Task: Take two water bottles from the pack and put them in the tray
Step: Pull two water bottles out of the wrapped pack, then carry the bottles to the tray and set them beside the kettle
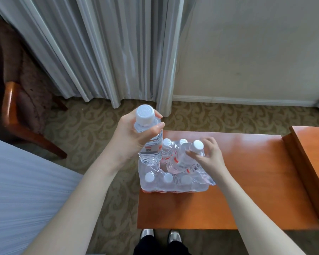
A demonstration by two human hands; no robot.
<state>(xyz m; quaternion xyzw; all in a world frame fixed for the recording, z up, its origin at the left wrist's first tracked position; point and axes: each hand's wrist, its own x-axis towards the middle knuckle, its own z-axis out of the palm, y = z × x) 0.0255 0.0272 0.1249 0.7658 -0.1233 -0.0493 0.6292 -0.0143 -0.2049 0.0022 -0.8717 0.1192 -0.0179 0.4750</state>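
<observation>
The pack (173,179) of water bottles is sitting on the left end of an orange wooden surface (238,181), wrapped in clear plastic that is torn open on top. Several white-capped bottles are still standing inside it.

The left hand (133,137) is holding one bottle (149,144) upright just above the pack's far left corner. Its fingers (155,128) are wrapping closed around the bottle's shoulder, below the white cap. The bottle's base is hanging just over the torn plastic; whether it is touching the plastic cannot be told.

The right hand (208,155) is reaching over the pack's right side. Its fingers (193,155) are curling around the neck of a second bottle (182,159), which is tilting to the right with its lower part still inside the pack. The grip looks loose and only partly closed.

To the right of the pack, well apart from it, a raised wooden tray (306,162) is lying on the same surface, with its rim showing and nothing visible inside the part in view.

Behind the pack, grey curtains (99,52) are hanging down to a patterned carpet (92,126). To the pack's left are a wooden chair (17,107) and the edge of a white bed (26,190). Below the surface, the person's two shoes (160,235) are showing.
</observation>
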